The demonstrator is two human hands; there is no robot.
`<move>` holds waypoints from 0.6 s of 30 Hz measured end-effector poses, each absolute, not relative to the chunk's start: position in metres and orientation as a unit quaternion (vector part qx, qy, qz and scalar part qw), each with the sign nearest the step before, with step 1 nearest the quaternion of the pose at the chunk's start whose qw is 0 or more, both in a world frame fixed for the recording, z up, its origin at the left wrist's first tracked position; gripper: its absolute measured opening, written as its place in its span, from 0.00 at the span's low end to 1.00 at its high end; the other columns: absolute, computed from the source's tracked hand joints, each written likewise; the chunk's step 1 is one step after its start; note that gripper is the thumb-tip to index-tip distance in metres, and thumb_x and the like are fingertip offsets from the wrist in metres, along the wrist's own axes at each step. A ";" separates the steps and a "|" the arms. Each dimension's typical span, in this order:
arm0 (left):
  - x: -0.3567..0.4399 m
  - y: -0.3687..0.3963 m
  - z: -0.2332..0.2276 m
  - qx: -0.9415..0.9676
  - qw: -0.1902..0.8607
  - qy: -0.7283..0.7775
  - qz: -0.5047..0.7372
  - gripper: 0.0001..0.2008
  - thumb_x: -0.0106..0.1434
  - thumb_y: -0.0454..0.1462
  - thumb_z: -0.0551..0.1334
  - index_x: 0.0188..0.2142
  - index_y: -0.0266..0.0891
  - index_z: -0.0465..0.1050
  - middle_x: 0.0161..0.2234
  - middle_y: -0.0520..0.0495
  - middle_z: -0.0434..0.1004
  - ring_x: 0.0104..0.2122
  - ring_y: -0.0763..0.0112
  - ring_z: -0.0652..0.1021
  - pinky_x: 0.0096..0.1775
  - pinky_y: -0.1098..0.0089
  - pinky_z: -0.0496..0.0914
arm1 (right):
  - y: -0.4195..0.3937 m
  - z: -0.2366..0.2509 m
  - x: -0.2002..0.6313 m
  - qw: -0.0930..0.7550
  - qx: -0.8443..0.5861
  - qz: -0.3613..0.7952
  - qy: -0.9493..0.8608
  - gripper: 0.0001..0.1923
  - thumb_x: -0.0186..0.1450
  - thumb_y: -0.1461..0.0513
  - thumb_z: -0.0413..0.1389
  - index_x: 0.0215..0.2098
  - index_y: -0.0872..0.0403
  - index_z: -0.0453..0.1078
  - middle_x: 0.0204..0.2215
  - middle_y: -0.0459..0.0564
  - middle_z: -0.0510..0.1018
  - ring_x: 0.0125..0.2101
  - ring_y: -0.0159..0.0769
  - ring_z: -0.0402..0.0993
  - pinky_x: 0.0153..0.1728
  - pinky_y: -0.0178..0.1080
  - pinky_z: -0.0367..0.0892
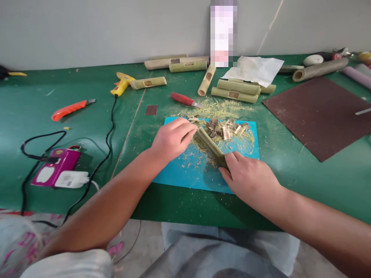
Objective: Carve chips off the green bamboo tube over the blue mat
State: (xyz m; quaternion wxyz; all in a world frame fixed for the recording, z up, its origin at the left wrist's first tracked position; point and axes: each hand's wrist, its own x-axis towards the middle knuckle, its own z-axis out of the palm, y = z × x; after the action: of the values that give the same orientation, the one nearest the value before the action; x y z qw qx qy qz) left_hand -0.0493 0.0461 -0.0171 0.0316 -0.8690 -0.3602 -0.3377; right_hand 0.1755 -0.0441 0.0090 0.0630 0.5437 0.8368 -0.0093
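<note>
Fingers of the left hand (173,139) are curled together over the far end of a bamboo piece (209,144), perhaps pinching a small tool I can't make out. The right hand (248,178) is clamped round the near end. That bamboo lies on the blue mat (185,173), its long axis slanting from far-left to near-right between the two hands, both touching it. Cut chips (227,129) sit just beyond, a red knife (185,100) farther back on the green table (58,85).
</note>
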 end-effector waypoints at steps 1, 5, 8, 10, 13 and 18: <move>-0.048 0.046 -0.018 -0.873 0.020 -0.355 -0.335 0.08 0.70 0.32 0.58 0.41 0.35 0.77 0.38 0.45 0.80 0.37 0.71 0.80 0.43 0.70 0.75 | -0.044 0.010 0.175 0.065 0.546 -0.012 0.835 0.09 0.68 0.59 0.53 0.35 0.57 0.69 0.28 0.51 0.76 0.21 0.32 0.70 0.21 0.38 0.39; -0.048 0.047 -0.022 -0.876 -0.014 -0.351 -0.330 0.07 0.69 0.34 0.60 0.41 0.35 0.77 0.38 0.44 0.79 0.36 0.70 0.80 0.41 0.69 0.75 | -0.044 0.013 0.175 0.072 0.550 -0.021 0.832 0.09 0.69 0.59 0.52 0.36 0.57 0.69 0.28 0.51 0.76 0.21 0.32 0.69 0.21 0.38 0.40; -0.048 0.048 -0.025 -0.874 -0.026 -0.349 -0.337 0.07 0.68 0.35 0.60 0.40 0.35 0.78 0.37 0.45 0.79 0.35 0.70 0.79 0.40 0.68 0.76 | -0.044 0.013 0.175 0.071 0.550 -0.025 0.832 0.09 0.69 0.59 0.51 0.36 0.57 0.69 0.28 0.51 0.76 0.21 0.32 0.70 0.21 0.38 0.40; -0.048 0.048 -0.026 -0.883 -0.029 -0.337 -0.327 0.08 0.69 0.35 0.59 0.39 0.35 0.78 0.35 0.45 0.79 0.35 0.70 0.79 0.39 0.69 0.75 | -0.045 0.012 0.176 0.071 0.549 -0.024 0.832 0.10 0.69 0.59 0.51 0.36 0.57 0.69 0.28 0.51 0.76 0.22 0.33 0.70 0.21 0.38 0.40; -0.045 0.048 -0.026 -0.900 -0.014 -0.323 -0.293 0.10 0.70 0.35 0.57 0.39 0.35 0.78 0.34 0.44 0.78 0.33 0.71 0.78 0.37 0.70 0.75 | -0.044 0.011 0.175 0.070 0.549 -0.021 0.833 0.10 0.69 0.59 0.51 0.37 0.57 0.69 0.28 0.51 0.76 0.22 0.33 0.70 0.21 0.38 0.41; -0.041 0.043 -0.025 -0.911 0.015 -0.299 -0.284 0.12 0.71 0.35 0.56 0.38 0.34 0.77 0.33 0.44 0.78 0.32 0.71 0.78 0.36 0.71 0.74 | -0.043 0.012 0.173 0.080 0.548 -0.022 0.833 0.10 0.69 0.59 0.51 0.37 0.57 0.70 0.30 0.52 0.77 0.23 0.34 0.71 0.21 0.38 0.42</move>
State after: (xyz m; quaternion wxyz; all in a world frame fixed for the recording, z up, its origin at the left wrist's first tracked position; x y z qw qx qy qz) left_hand -0.0415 0.0431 -0.0254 0.0153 -0.9108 -0.2995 -0.2838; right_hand 0.1730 -0.0429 0.0125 0.0798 0.5478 0.8325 -0.0216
